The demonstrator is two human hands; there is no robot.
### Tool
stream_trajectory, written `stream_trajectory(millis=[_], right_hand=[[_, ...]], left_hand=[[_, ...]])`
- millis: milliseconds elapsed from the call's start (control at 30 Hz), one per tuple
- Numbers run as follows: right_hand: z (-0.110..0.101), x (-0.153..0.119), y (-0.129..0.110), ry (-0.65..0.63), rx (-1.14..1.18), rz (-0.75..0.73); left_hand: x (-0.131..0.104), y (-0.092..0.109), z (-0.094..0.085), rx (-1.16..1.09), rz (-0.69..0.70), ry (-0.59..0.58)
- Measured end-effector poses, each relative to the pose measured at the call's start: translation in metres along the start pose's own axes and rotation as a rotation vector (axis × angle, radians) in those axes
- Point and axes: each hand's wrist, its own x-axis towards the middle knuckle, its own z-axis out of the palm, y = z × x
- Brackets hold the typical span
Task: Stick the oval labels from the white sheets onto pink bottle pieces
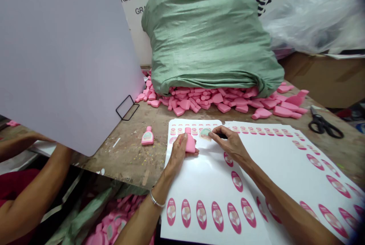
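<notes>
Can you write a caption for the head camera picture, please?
One hand holds a pink bottle, the other a sticker.

- A thin, silvery bracelet (154,200) circled the left wrist, a narrow, smooth-looking band with a rounded curve.
- On the fingers' side of the bracelet, the left grip (180,149) was bare, with slim fingers.
- On the elbow side of the bracelet, the left forearm (142,214) was bare and slender, widening away from it.
- Across from the bracelet, on the person's right side, the right grip (230,144) was ungloved, its fingers slim too.
- The right forearm (266,186), also across from the bracelet, was bare, long and narrow toward the wrist.
</notes>
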Motion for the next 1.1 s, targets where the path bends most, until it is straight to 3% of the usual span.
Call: stream_trajectory(millis=[200,333,1100], right_hand=[[0.005,-0.02,-0.045,0.04,-0.08,-0.216],[0.007,-0.028,-0.062,0.034,-0.145,-0.308],[0.012,-0.034,-0.069,0.054,-0.251,-0.36]], left_hand=[[-0.02,0.025,0.015,-0.119,-0.048,-0.042],[-0.034,0.036,0.018,-0.153,-0.054,-0.085],[-0.04,0.04,0.016,-0.264,-0.046,-0.135]])
